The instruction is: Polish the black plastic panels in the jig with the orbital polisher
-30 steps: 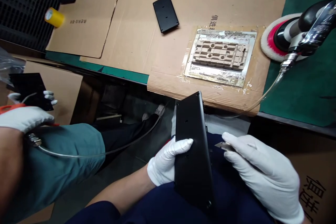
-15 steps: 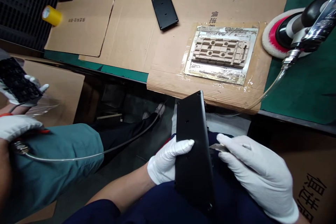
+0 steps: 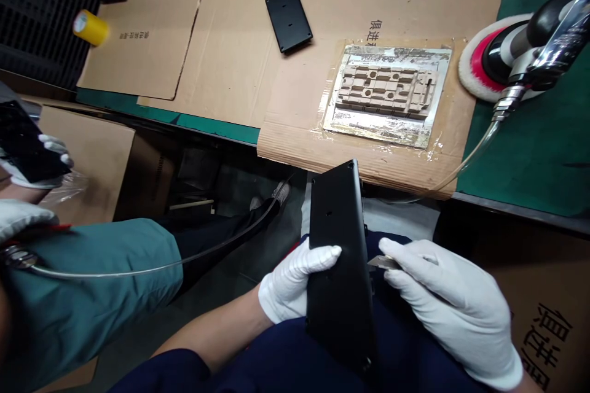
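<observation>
A black rectangular panel (image 3: 338, 270) stands tilted on edge over my lap. My left hand (image 3: 297, 279), in a white glove, grips it from the left, thumb across its broad face. To its right, my gloved right hand (image 3: 447, 301) pinches a small flat metal blade (image 3: 383, 261) between thumb and fingers. The blade's tip points at the panel's right edge; whether it touches I cannot tell. Small tabs stick out along that edge. Another black panel (image 3: 289, 18) lies on the cardboard (image 3: 239, 55) covering the bench.
A slotted tan block (image 3: 389, 91) sits on a taped plate in front of me. At the right rests a polisher (image 3: 495, 64) with an air hose. To my left, a co-worker's gloved hands hold a dark part (image 3: 27, 141) and a hose tool. Yellow tape (image 3: 90, 27) stands far left.
My hands and the panel stay nearly still; the right hand shifts very slightly. On the left, the co-worker's hands, dark part and hose tool have moved a little leftward.
</observation>
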The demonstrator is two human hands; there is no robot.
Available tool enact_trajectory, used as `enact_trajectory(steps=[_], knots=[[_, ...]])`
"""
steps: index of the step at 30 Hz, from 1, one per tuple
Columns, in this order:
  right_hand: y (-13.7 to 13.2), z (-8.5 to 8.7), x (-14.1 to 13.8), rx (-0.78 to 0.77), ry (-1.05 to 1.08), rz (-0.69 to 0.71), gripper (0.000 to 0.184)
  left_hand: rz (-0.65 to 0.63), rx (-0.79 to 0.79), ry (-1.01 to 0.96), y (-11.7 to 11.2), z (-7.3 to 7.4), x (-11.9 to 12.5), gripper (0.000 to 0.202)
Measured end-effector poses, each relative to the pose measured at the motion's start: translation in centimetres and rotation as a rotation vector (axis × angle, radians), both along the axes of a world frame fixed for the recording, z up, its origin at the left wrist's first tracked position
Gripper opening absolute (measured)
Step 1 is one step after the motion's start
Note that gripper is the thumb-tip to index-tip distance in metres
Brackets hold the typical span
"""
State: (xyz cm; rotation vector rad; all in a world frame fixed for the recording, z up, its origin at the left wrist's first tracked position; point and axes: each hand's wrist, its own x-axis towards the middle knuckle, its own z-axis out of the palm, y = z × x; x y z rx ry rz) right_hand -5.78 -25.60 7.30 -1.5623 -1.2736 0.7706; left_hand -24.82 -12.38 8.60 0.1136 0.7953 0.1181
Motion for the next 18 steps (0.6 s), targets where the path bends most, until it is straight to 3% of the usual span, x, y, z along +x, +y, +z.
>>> enact_trajectory(steps=[9,18], knots=[[-0.15,-0.28,0.1,0.041,0.017,0.002,0.059,-0.013,0.009,-0.009,0.06,-0.11,-0.04,0.031],[0.23,-0.32,0.81,0.038,0.088,0.044,0.052,0.047,-0.084,0.022,0.09,-0.29,0.04,0.028]])
